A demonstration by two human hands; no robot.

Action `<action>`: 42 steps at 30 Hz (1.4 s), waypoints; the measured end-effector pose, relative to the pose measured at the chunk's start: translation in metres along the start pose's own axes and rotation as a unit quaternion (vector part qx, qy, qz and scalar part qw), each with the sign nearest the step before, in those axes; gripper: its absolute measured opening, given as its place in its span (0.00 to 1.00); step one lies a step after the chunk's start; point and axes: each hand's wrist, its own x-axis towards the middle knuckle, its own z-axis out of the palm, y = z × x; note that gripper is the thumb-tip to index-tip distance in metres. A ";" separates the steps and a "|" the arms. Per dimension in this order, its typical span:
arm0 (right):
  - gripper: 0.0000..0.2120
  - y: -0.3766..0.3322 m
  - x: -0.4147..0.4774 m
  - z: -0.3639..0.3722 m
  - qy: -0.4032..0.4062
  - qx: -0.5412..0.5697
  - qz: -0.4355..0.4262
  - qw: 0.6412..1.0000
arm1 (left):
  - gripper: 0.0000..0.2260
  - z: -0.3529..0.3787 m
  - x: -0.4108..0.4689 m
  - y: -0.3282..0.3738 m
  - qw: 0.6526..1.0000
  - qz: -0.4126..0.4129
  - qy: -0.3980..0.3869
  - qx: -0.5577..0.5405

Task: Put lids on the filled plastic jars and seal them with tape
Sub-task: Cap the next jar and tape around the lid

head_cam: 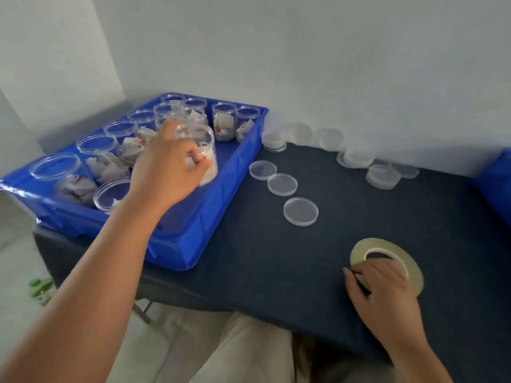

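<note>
My left hand reaches into the blue tray and grips a clear plastic jar filled with white packets, held a little above the tray floor. Several more filled, lidless jars stand in rows in the tray. Three clear lids lie in a diagonal line on the dark table, right of the tray. Near the table's front edge, my right hand rests on a roll of pale tape, with its fingers curled over the roll's near rim.
More clear lids lie stacked and scattered along the white wall at the back. A second blue bin shows at the right edge. The dark table ends just before my knees. A green object lies on the floor at left.
</note>
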 end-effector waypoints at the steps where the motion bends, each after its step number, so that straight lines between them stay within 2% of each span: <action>1: 0.09 0.000 0.000 0.000 -0.001 -0.001 0.000 1.000 | 0.07 -0.009 0.000 0.008 0.999 0.032 0.029 -0.014; 4: 0.16 -0.002 0.001 -0.001 -0.002 0.005 -0.001 1.000 | 0.09 -0.032 0.001 0.037 0.988 0.124 0.076 -0.049; 6: 0.19 -0.005 0.002 -0.002 -0.002 0.015 -0.002 1.000 | 0.12 -0.037 -0.001 0.059 0.978 0.170 0.064 -0.100; 9: 0.29 -0.010 0.002 -0.004 -0.009 0.034 -0.010 0.999 | 0.11 -0.022 -0.016 0.093 0.956 0.218 -0.027 -0.193; 13: 0.50 -0.016 0.000 -0.004 -0.035 0.032 -0.014 0.999 | 0.12 0.035 -0.064 0.137 0.927 0.263 -0.196 -0.181; 16: 0.59 -0.012 -0.002 -0.008 -0.056 0.086 0.035 0.994 | 0.13 0.067 -0.094 0.157 0.903 0.287 -0.236 -0.217; 18: 0.58 -0.009 -0.003 -0.012 -0.051 0.137 0.070 0.987 | 0.15 0.076 -0.103 0.163 0.897 0.278 -0.236 -0.251; 21: 0.46 -0.010 0.000 -0.012 -0.031 0.150 0.071 0.986 | 0.09 0.089 -0.104 0.160 0.892 0.299 -0.228 -0.252; 23: 0.46 -0.013 0.003 -0.012 -0.038 0.139 0.077 0.987 | 0.20 0.096 -0.099 0.153 0.872 0.312 -0.251 -0.280; 24: 0.48 -0.014 0.004 -0.012 -0.041 0.139 0.082 0.986 | 0.25 0.099 -0.094 0.150 0.853 0.288 -0.267 -0.343; 26: 0.49 -0.013 0.004 -0.013 -0.047 0.144 0.092 0.984 | 0.25 0.110 -0.083 0.145 0.826 0.178 -0.261 -0.466; 27: 0.50 -0.012 0.004 -0.013 -0.052 0.143 0.094 0.984 | 0.25 0.120 -0.076 0.145 0.843 0.107 -0.236 -0.471; 28: 0.50 -0.013 0.005 -0.013 -0.056 0.139 0.093 0.984 | 0.28 0.130 -0.067 0.143 0.885 0.036 -0.204 -0.417; 29: 0.51 -0.013 0.005 -0.013 -0.058 0.134 0.093 0.985 | 0.32 0.140 -0.058 0.143 0.931 -0.021 -0.183 -0.315; 30: 0.51 -0.014 0.005 -0.013 -0.061 0.130 0.095 0.985 | 0.37 0.151 -0.051 0.143 0.961 -0.056 -0.181 -0.200; 31: 0.52 -0.014 0.005 -0.014 -0.065 0.128 0.099 0.985 | 0.40 0.160 -0.046 0.143 0.974 -0.068 -0.189 -0.107; 33: 0.53 -0.014 0.004 -0.015 -0.076 0.126 0.108 0.983 | 0.39 0.175 -0.041 0.143 0.979 -0.066 -0.195 -0.012; 35: 0.52 -0.014 0.004 -0.016 -0.081 0.125 0.110 0.983 | 0.34 0.185 -0.041 0.141 0.980 -0.065 -0.184 -0.031; 36: 0.52 -0.014 0.004 -0.016 -0.083 0.125 0.109 0.983 | 0.33 0.189 -0.042 0.139 0.979 -0.067 -0.172 -0.082; 38: 0.52 -0.014 0.004 -0.016 -0.087 0.125 0.107 0.982 | 0.36 0.189 -0.047 0.137 0.964 -0.069 -0.150 -0.207; 40: 0.52 -0.014 0.004 -0.016 -0.088 0.128 0.105 0.982 | 0.39 0.183 -0.050 0.137 0.953 -0.047 -0.142 -0.265; 42: 0.51 -0.014 0.004 -0.017 -0.080 0.130 0.093 0.984 | 0.30 0.175 -0.053 0.138 0.947 -0.022 -0.153 -0.281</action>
